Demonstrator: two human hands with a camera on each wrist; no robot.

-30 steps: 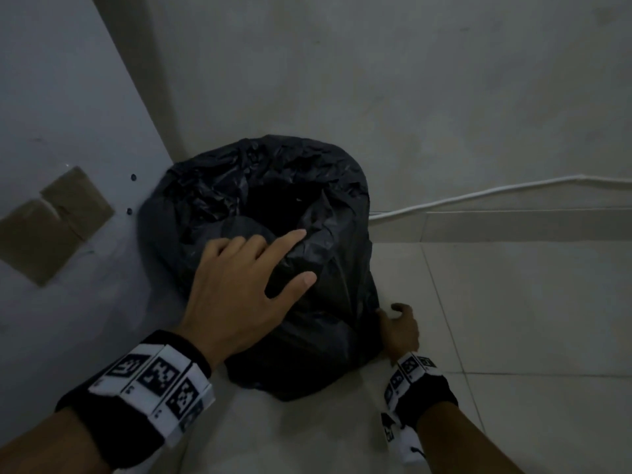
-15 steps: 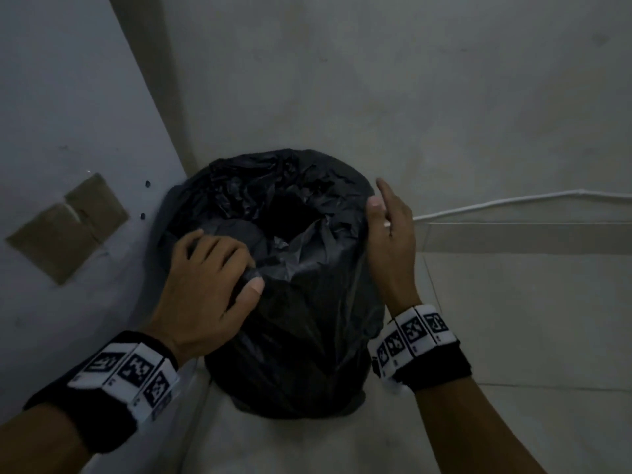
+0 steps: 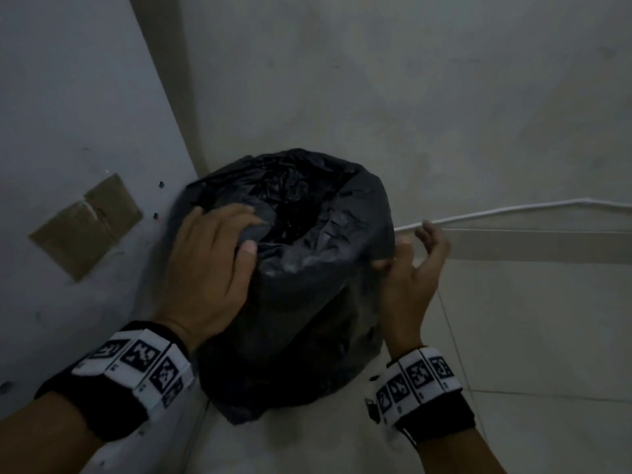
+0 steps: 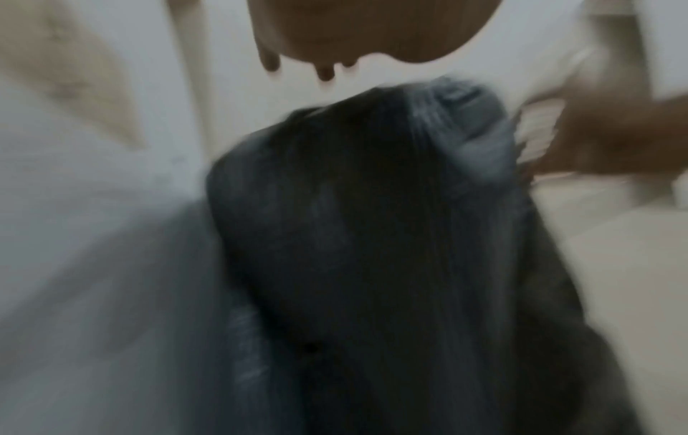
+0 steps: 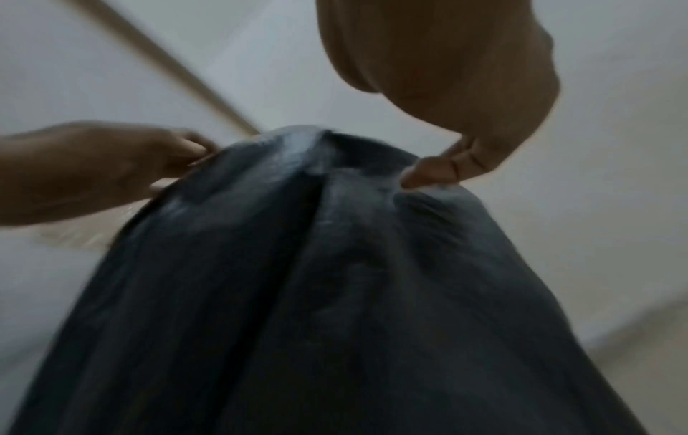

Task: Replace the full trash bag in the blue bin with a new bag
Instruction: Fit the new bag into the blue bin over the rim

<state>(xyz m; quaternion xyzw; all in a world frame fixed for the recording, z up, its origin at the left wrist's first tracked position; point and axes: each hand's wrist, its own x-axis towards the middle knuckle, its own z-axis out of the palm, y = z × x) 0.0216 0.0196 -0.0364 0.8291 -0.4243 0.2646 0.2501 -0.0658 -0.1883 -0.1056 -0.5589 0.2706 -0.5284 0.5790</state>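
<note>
A black trash bag (image 3: pixel 307 285) stands in the corner, its crumpled mouth open at the top. It covers the bin, and no blue shows. My left hand (image 3: pixel 212 261) grips the bag's left rim, fingers curled over a fold and thumb pressed against it. At the right rim my right hand (image 3: pixel 407 268) pinches the plastic between thumb and forefinger, with the other fingers spread. The blurred left wrist view shows the bag (image 4: pixel 372 235) below my left hand (image 4: pixel 327 38). In the right wrist view my right hand (image 5: pixel 439 164) pinches the bag's edge (image 5: pixel 316 294).
Walls close in behind and to the left of the bag. Brown tape patches (image 3: pixel 85 224) sit on the left panel. A white cable (image 3: pixel 513 210) runs along the wall base at right. Pale floor tiles (image 3: pixel 530 336) stretch to the right and front.
My right hand rose from the floor by the bag's base to the right rim and now pinches it. My left hand went from lying flat on the bag to gripping its left rim.
</note>
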